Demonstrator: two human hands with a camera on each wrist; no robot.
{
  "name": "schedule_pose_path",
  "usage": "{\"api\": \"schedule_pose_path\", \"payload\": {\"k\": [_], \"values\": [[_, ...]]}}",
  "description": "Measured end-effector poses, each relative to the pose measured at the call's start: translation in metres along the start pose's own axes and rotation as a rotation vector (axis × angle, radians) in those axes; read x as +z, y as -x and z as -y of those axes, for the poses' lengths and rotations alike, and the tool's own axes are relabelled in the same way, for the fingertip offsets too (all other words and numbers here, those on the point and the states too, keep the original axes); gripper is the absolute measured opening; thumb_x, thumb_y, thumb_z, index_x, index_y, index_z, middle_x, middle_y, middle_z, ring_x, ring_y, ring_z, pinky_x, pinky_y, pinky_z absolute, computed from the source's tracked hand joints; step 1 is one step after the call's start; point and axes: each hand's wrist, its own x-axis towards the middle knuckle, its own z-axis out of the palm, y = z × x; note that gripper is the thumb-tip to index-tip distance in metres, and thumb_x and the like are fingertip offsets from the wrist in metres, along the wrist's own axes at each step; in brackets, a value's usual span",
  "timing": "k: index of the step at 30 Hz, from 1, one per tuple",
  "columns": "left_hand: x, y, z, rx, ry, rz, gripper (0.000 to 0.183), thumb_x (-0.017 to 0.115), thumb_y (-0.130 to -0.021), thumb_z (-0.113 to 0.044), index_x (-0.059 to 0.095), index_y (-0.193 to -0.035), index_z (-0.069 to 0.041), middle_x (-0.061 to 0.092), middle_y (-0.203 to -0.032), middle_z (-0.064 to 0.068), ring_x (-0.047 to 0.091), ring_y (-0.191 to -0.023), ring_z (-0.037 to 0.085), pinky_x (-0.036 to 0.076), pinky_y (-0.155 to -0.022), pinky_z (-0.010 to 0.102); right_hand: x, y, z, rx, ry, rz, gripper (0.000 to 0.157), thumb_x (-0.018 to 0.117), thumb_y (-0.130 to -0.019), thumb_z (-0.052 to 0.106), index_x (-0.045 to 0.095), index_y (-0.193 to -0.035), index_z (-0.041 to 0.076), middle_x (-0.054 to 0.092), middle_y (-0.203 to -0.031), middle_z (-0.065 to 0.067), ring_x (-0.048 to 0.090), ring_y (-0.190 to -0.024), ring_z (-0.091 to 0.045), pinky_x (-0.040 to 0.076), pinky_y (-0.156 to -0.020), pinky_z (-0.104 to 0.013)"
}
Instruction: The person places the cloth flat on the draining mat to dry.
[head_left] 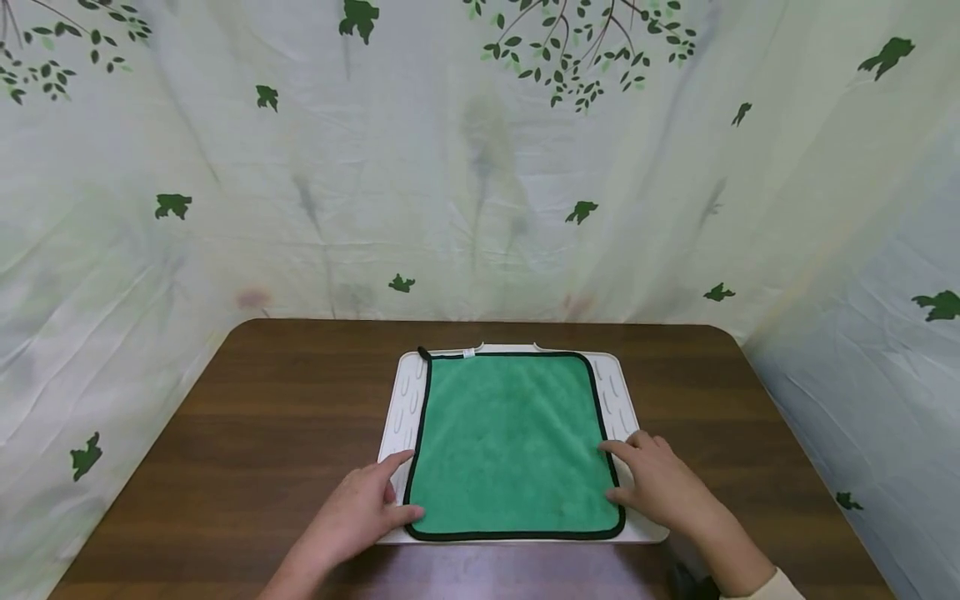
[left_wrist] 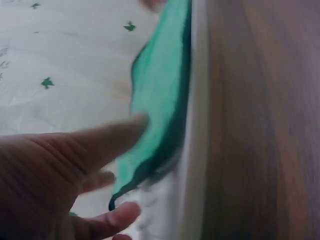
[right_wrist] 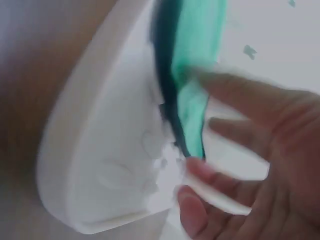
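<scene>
A green cloth (head_left: 513,442) with a black border lies spread flat over a white board (head_left: 405,400) with raised oval marks along its sides. My left hand (head_left: 356,510) is at the cloth's near left corner, thumb and index fingertips at its black edge. On the opposite side, my right hand (head_left: 663,483) has its thumb and index fingertips at the right edge. In the left wrist view the thumb of the left hand (left_wrist: 65,165) reaches over the cloth (left_wrist: 160,90). Fingers of the right hand (right_wrist: 260,150) are spread beside the cloth (right_wrist: 197,45) in the right wrist view.
The board lies on a brown wooden table (head_left: 300,417), near its front edge. Behind and on both sides hangs a pale curtain (head_left: 450,167) printed with green leaves and branches. A small white tag (head_left: 469,353) shows on the cloth's far edge.
</scene>
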Motion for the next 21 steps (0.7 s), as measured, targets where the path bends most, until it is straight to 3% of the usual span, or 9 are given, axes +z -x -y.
{"api": "schedule_pose_path", "payload": {"k": [2,5,8,12,15,18,21], "values": [[0.001,-0.003,0.002,0.008,-0.097,-0.014,0.079,0.077,-0.066,-0.052,0.049,-0.135,-0.025,0.047,-0.084,-0.007,0.040,-0.079,0.018,0.036,-0.068,0.032,0.000,-0.006,0.001,-0.072,0.022,0.019,0.074,0.077,-0.067,0.049,0.053,-0.131,0.023,0.049,-0.122,-0.007,0.043,-0.109,-0.034,0.043,-0.082,-0.047],[0.001,-0.005,0.006,0.008,-0.241,-0.006,0.081,0.071,-0.063,-0.065,0.047,-0.135,-0.036,0.043,-0.106,-0.002,0.035,-0.094,0.026,0.035,-0.075,0.041,0.002,-0.010,-0.002,-0.146,0.031,0.116,0.086,0.068,-0.067,0.064,0.041,-0.140,0.027,0.032,-0.145,-0.007,0.023,-0.129,-0.045,0.030,-0.093,-0.062],[-0.002,-0.004,0.011,0.010,-0.313,-0.003,0.080,0.068,-0.061,-0.069,0.050,-0.132,-0.037,0.040,-0.124,0.003,0.034,-0.108,0.036,0.033,-0.079,0.052,0.000,-0.009,-0.008,-0.118,0.043,0.182,0.091,0.065,-0.065,0.068,0.039,-0.142,0.028,0.026,-0.149,-0.004,0.012,-0.133,-0.047,0.022,-0.094,-0.068],[-0.009,-0.013,0.012,0.067,-0.307,-0.014,0.084,0.069,-0.063,-0.067,0.049,-0.135,-0.028,0.035,-0.140,0.010,0.024,-0.126,0.046,0.028,-0.088,0.064,-0.006,-0.017,-0.013,-0.059,0.066,0.152,0.091,0.072,-0.062,0.062,0.043,-0.140,0.023,0.031,-0.146,-0.008,0.012,-0.133,-0.048,0.020,-0.094,-0.069],[-0.012,-0.035,0.004,0.126,-0.287,0.042,0.090,0.068,-0.066,-0.066,0.041,-0.141,-0.022,0.030,-0.146,0.011,0.013,-0.133,0.045,0.021,-0.096,0.066,-0.009,-0.037,-0.011,-0.097,0.075,0.099,0.088,0.072,-0.067,0.058,0.042,-0.140,0.018,0.033,-0.145,-0.013,0.015,-0.133,-0.048,0.022,-0.095,-0.067],[-0.011,-0.066,-0.006,0.178,-0.286,0.130,0.092,0.062,-0.072,-0.066,0.032,-0.145,-0.020,0.024,-0.150,0.009,0.009,-0.136,0.041,0.015,-0.102,0.063,-0.008,-0.065,-0.008,-0.172,0.085,0.061,0.086,0.068,-0.073,0.058,0.039,-0.141,0.016,0.032,-0.145,-0.016,0.019,-0.133,-0.045,0.023,-0.097,-0.065],[-0.006,-0.096,-0.011,0.228,-0.292,0.196,0.085,0.052,-0.081,-0.065,0.025,-0.147,-0.020,0.019,-0.152,0.008,0.009,-0.138,0.037,0.015,-0.103,0.061,-0.003,-0.089,-0.004,-0.231,0.090,0.088,0.087,0.062,-0.076,0.062,0.033,-0.144,0.017,0.026,-0.148,-0.016,0.019,-0.134,-0.043,0.022,-0.099,-0.063]]}}
